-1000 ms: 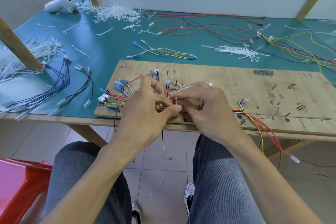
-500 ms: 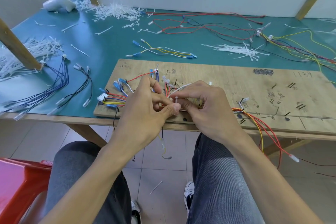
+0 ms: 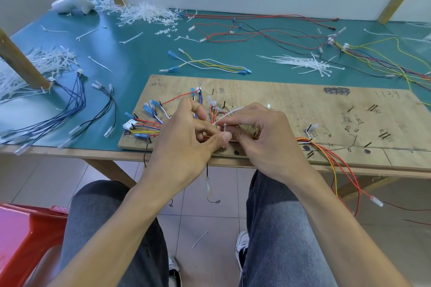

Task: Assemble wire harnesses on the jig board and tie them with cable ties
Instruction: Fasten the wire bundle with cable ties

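**Tie looped at the board's near edge, not yet drawn tight**

Over the last second very little has been moved. The jig board (image 3: 303,105) is still lying where it was, and the wire harness (image 3: 149,127) is still spread over the left part of it, with coloured leads hanging off its near edge.

Both hands have been kept together above the near edge, left of the board's middle. The left hand (image 3: 184,137) is seen with thumb and forefinger pressed together on the cable tie (image 3: 224,127), its other fingers curled behind. The right hand (image 3: 263,133) pinches the same tie from the other side, its remaining fingers loosely bent over the wires.

The tie's white strap is still seen as a wide arc over the bundle, so it is judged that only small fingertip adjustments have been made. Whether the tail has entered the head cannot be told. The tie is therefore taken as not yet cinched, with pulling and trimming left to do.

Spare ties (image 3: 303,63) lie beyond the board's far edge.
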Tool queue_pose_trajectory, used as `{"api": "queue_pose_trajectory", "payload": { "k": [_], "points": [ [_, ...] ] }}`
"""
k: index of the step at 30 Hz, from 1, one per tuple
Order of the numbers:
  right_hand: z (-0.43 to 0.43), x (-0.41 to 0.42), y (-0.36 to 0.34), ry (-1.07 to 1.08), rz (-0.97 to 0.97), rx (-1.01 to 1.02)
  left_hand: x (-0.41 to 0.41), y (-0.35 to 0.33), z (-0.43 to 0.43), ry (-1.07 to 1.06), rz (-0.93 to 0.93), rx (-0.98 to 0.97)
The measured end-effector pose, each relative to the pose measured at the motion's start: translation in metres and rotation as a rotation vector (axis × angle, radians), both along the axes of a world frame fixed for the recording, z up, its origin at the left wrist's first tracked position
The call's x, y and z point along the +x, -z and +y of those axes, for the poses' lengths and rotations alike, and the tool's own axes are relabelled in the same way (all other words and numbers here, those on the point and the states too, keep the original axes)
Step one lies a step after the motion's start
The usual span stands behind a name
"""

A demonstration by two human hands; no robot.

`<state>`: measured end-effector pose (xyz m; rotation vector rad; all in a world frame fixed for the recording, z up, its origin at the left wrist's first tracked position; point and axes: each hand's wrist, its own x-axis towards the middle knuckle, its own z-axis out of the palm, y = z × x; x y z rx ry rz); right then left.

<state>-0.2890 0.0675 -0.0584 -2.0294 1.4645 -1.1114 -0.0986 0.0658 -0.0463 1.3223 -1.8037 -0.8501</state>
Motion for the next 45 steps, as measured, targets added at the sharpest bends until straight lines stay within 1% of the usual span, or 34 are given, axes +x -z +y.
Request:
{"api": "queue_pose_trajectory", "payload": {
  "k": [20, 23, 27, 34, 39, 45],
  "points": [
    [0.001, 0.000, -0.004, -0.009, -0.013, 0.042, -0.001, 0.001, -0.001, 0.006, 0.053, 0.003],
    [0.003, 0.001, -0.005, -0.005, -0.054, -0.001, -0.002, 0.002, -0.001, -0.009, 0.058, 0.003],
    [0.006, 0.006, -0.003, 0.012, 0.036, -0.100, -0.003, 0.001, -0.003, -0.028, 0.059, 0.003],
    [0.012, 0.010, -0.001, 0.001, -0.014, -0.091, -0.003, -0.003, -0.007, -0.029, 0.077, 0.022],
    [0.015, 0.010, -0.002, -0.035, 0.021, -0.068, 0.001, -0.010, -0.015, 0.014, 0.008, 0.083],
    [0.011, 0.010, 0.000, -0.032, 0.033, -0.074, 0.005, -0.023, -0.020, 0.080, -0.118, 0.085]
  ]
}}
